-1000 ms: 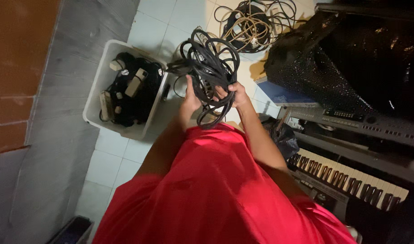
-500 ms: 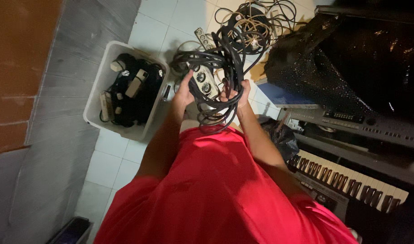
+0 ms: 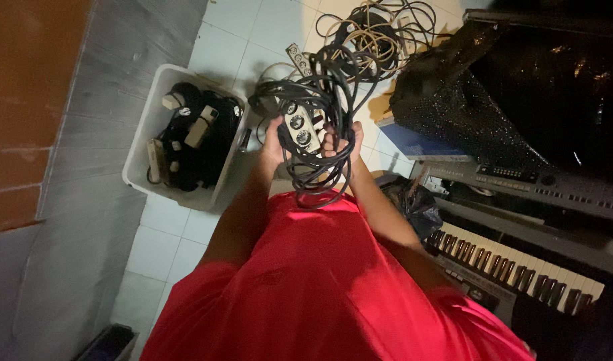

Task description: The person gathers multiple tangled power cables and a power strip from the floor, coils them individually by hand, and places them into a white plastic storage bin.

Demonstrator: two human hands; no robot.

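Above the pale tiled floor [image 3: 159, 247], a pale, oblong power strip [image 3: 298, 126] tangled in glossy black looped cable [image 3: 313, 167] is being gripped by the left hand [image 3: 274, 144] and right hand [image 3: 340, 144], both closed around it, beside a white rectangular plastic bin [image 3: 141, 144].

The tangled bundle of black rubber-sheathed cable [image 3: 316, 134] in my hands has a dull, faintly shiny skin. The pale plastic power strip [image 3: 298, 126] within it looks smooth and hard. My red cloth garment [image 3: 320, 281] is matt and soft. The white plastic bin [image 3: 146, 134] is smooth; the floor's pale glazed tiles [image 3: 233, 40] gleam slightly. The black sequinned fabric cover [image 3: 520, 87] glitters, and the keyboard's white plastic keys [image 3: 520, 261] look glossy.
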